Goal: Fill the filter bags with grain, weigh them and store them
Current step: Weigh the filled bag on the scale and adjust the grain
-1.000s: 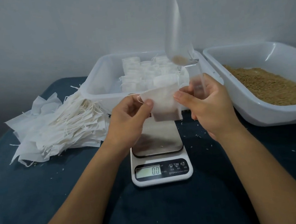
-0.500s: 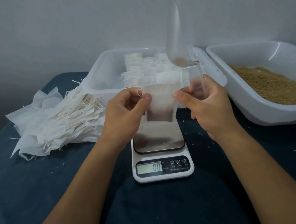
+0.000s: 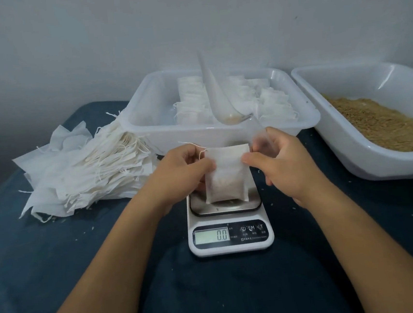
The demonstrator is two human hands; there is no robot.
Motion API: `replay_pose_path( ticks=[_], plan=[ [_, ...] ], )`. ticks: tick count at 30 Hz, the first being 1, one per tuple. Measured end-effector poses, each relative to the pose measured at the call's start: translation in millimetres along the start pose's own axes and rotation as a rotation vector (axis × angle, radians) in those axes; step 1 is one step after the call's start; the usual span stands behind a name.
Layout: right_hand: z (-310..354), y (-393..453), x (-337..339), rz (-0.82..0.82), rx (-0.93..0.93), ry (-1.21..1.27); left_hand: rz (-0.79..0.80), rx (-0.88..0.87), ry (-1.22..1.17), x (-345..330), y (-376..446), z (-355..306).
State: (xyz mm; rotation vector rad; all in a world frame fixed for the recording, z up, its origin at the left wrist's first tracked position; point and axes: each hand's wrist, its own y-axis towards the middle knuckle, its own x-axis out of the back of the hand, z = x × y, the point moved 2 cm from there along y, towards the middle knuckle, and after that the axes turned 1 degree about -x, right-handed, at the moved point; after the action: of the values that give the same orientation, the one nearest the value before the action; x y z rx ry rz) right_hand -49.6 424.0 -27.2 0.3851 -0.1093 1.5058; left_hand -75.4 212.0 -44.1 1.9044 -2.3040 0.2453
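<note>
Two hands, left hand [image 3: 186, 168] and right hand [image 3: 280, 160], pinch the soft, light filter bag [image 3: 227, 174] by its upper edges above the scale [image 3: 229, 230], grain sagging low.

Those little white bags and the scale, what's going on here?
A person is packing grain into filter bags. Both hands, left hand and right hand, pinch one part-filled filter bag just over the scale, which reads 0.0. The right hand also holds a clear scoop. Empty bags are piled on the left, the grain tray sits on the right, and finished bags fill the bin behind.
</note>
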Motion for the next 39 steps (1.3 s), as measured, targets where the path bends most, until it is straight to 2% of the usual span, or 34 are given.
replay_pose_path(
  ticks=[4,8,15,19,27,39],
  plan=[
    [-7.8,3.0,-2.5,-0.054,-0.009,-0.175,-0.147,-0.162,0.333,3.0,2.9,1.2],
    [-8.6,2.3,-3.7,-0.075,-0.008,-0.181,-0.186,-0.217,0.465,5.5,2.1,0.5],
    [-7.9,3.3,0.8,-0.174,-0.004,-0.140,-0.236,-0.148,0.415,11.7,2.9,1.6],
    [-5.9,3.8,3.6,-0.245,0.031,-0.142,-0.352,-0.109,0.377,15.4,6.1,3.6],
    [-5.5,5.4,8.0,-0.331,0.069,-0.112,-0.517,-0.017,0.095,24.8,11.7,5.0],
    [-6.5,6.0,9.4,-0.333,0.077,-0.131,-0.440,0.000,0.163,21.8,10.3,5.1]
  ],
)
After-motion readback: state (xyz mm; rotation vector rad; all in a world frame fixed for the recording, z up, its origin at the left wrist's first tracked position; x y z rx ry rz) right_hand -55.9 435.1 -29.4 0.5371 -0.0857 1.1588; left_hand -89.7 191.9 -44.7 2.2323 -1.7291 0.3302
